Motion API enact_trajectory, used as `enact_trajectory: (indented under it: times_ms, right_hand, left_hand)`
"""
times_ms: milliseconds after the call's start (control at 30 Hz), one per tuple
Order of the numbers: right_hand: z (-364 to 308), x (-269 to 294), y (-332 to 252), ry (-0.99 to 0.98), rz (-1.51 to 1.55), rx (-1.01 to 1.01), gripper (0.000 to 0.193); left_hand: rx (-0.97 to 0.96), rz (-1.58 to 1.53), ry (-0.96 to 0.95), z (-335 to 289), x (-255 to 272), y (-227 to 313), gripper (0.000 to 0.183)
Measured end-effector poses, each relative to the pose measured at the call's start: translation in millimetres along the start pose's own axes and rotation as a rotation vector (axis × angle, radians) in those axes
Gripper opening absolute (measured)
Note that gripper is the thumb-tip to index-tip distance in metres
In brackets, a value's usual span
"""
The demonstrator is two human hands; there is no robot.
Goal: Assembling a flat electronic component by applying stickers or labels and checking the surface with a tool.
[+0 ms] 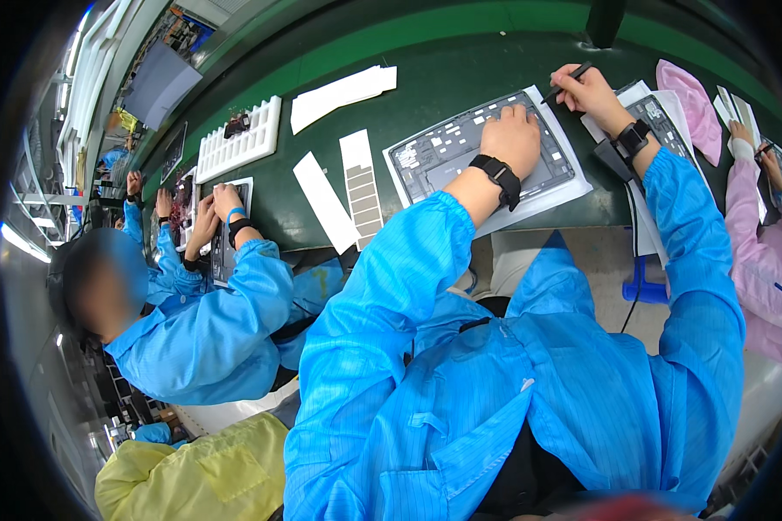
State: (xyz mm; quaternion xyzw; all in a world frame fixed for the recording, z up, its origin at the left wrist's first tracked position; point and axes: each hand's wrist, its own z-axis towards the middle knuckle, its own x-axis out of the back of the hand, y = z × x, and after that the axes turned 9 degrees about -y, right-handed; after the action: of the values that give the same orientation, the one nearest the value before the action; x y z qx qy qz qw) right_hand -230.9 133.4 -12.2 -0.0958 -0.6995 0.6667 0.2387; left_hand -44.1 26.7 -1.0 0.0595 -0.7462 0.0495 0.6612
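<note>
My left hand [511,143] lies palm down on a dark grey tablet-like housing [446,143] dotted with small white pieces. Its fingers stretch forward over the surface, and whatever lies under the palm is hidden. A white sheet [573,186] shows beneath the housing. In my right hand [593,94] is a slim black pen-shaped tool [567,81], gripped between the fingers. The tool slants down to the left, its tip near the housing's far right corner; contact cannot be made out. Both wrists wear black bands.
A second dark housing [659,120] lies beneath my right forearm. Left on the green table [447,61] are a strip of grey labels [362,191], white sheets [343,95] and a white slotted tray [241,139]. Co-workers in blue [208,330] and pink [760,252] sit either side.
</note>
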Motion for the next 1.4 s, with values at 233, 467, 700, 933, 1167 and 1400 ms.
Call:
enact_trajectory:
  times_ms: [233, 467, 700, 933, 1167, 1400]
  right_hand:
    - [-15.0, 18.2, -24.5, 0.136, 0.013, 0.059, 0.023]
    - [-39.9, 29.2, -22.0, 0.236, 0.042, 0.066, 0.022]
    - [-49.6, 32.8, -17.4, 0.222, 0.027, 0.035, 0.023]
    - [-60.1, 26.5, -13.9, 0.237, 0.038, -0.025, 0.023]
    - [-58.3, 17.5, -24.6, 0.241, 0.063, -0.047, 0.023]
    - [-16.4, -17.9, -52.4, 0.153, 0.128, -0.034, 0.026]
  left_hand:
    - [-0.010, 0.016, 0.067, 4.6, -2.2, -0.4, 0.039]
    - [0.081, -0.021, 0.141, 17.6, -32.1, 10.8, 0.037]
    - [0.170, 0.020, 0.229, 22.6, -47.3, 19.4, 0.040]
    - [0.166, 0.040, -0.048, 19.6, -19.7, 25.5, 0.038]
    - [0.155, 0.076, -0.120, 20.4, -12.2, 29.9, 0.038]
    - [0.189, -0.162, 0.141, -9.0, -15.2, 5.8, 0.040]
